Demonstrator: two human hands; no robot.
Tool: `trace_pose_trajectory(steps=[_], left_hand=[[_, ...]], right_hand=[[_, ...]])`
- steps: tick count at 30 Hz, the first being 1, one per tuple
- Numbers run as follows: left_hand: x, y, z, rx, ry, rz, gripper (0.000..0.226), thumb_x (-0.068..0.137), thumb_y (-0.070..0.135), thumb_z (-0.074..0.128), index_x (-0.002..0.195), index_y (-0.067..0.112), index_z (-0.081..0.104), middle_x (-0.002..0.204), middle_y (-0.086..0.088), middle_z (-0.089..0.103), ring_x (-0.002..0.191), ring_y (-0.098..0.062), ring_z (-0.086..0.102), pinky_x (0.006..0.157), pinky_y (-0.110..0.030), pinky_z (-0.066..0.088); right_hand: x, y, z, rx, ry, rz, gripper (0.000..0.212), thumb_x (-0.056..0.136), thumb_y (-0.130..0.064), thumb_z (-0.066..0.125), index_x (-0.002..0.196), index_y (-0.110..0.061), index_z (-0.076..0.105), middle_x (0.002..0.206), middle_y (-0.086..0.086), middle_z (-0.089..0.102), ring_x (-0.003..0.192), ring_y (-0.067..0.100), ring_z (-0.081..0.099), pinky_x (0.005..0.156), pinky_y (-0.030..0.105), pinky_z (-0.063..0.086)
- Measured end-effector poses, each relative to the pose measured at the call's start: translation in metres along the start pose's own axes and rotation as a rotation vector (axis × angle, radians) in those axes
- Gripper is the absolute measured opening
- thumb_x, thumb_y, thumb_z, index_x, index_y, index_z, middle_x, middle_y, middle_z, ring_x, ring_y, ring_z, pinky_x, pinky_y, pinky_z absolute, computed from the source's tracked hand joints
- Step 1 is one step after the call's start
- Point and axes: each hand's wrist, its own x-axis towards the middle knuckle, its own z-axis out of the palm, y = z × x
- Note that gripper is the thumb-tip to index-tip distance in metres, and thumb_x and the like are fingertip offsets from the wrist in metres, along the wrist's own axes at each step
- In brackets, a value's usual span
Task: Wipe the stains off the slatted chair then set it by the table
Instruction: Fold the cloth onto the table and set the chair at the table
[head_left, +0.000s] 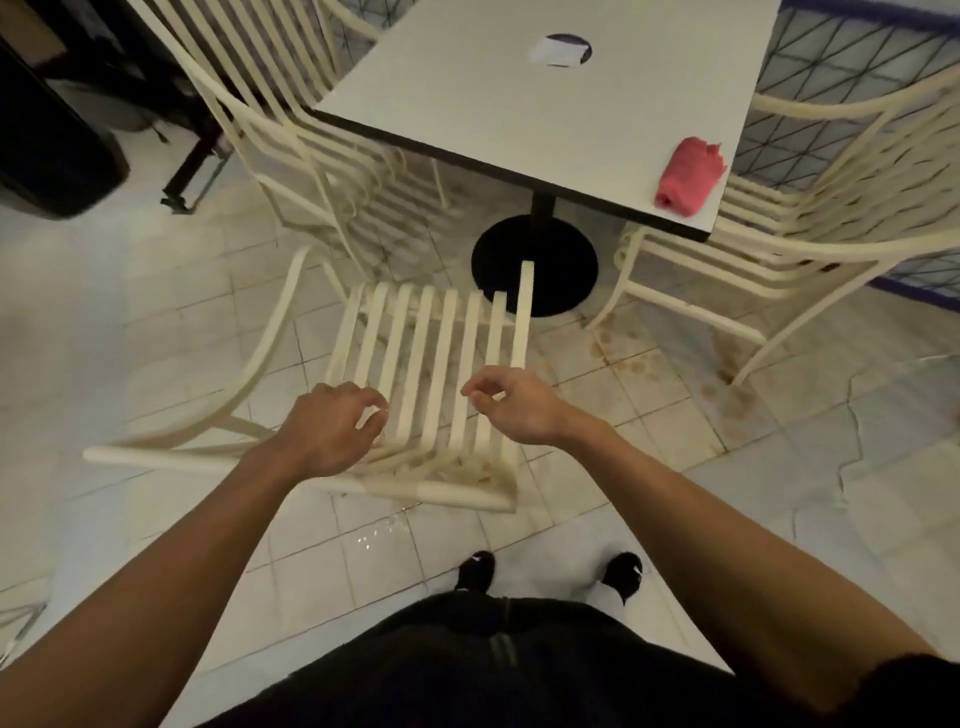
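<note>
A cream slatted chair (415, 358) stands on the tiled floor right in front of me, its seat facing the white table (519, 104). Brownish stains show on the lower slats near its back rail. My left hand (330, 428) hovers over the left slats with loosely curled fingers and holds nothing. My right hand (511, 405) hangs over the right slats, fingers also loosely curled, with nothing in it. A folded red cloth (688, 176) lies on the table's near right corner, away from both hands.
Two more cream slatted chairs flank the table, one at the left (291, 130) and one at the right (810, 228). The table's black round base (535, 260) sits just beyond the chair. Brown stains mark the floor tiles (639, 364). A dark bin (52, 150) stands far left.
</note>
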Motion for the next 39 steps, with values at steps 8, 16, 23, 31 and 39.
trace_pose_trajectory(steps=[8,16,23,31,39], left_hand=[[-0.027,-0.099,0.009,0.144,-0.164,-0.032,0.051,0.1,0.057,0.021,0.122,0.035,0.062,0.115,0.002,0.064,0.11,-0.028,0.056,0.095,-0.044,0.042],[-0.048,-0.143,0.023,0.144,-0.052,-0.063,0.073,0.094,0.067,0.005,0.121,0.037,0.065,0.091,0.004,0.066,0.095,-0.024,0.061,0.086,-0.039,0.041],[-0.045,-0.145,0.033,0.23,0.059,-0.05,0.062,0.101,0.054,0.014,0.104,0.029,0.071,0.076,0.001,0.059,0.073,-0.022,0.052,0.069,-0.032,0.039],[-0.039,-0.155,0.036,0.275,0.11,0.049,0.065,0.099,0.056,0.02,0.079,0.025,0.073,0.064,0.003,0.058,0.063,-0.02,0.056,0.061,-0.03,0.038],[-0.035,-0.163,0.038,0.207,0.195,0.111,0.067,0.095,0.053,0.013,0.053,0.02,0.053,0.058,0.002,0.056,0.054,-0.021,0.052,0.054,-0.03,0.04]], right_hand=[[-0.007,-0.03,0.092,-0.143,-0.163,0.202,0.049,0.103,-0.055,0.035,0.117,-0.016,0.061,0.115,0.002,0.063,0.106,0.021,0.058,0.088,0.033,0.044],[-0.022,-0.033,0.125,-0.455,-0.06,0.338,0.068,0.1,-0.065,0.013,0.129,-0.025,0.059,0.112,0.003,0.067,0.094,0.022,0.057,0.079,0.038,0.04],[-0.021,-0.037,0.135,-0.524,-0.04,0.407,0.07,0.097,-0.07,0.011,0.121,-0.028,0.063,0.1,-0.001,0.065,0.094,0.022,0.059,0.086,0.041,0.043],[-0.003,-0.058,0.147,-0.591,-0.092,0.491,0.064,0.099,-0.063,0.016,0.122,-0.024,0.061,0.109,0.004,0.064,0.099,0.026,0.059,0.095,0.046,0.045],[0.008,-0.063,0.149,-0.587,-0.08,0.62,0.053,0.098,-0.052,0.025,0.111,-0.016,0.063,0.104,0.006,0.061,0.093,0.025,0.055,0.083,0.04,0.039]])
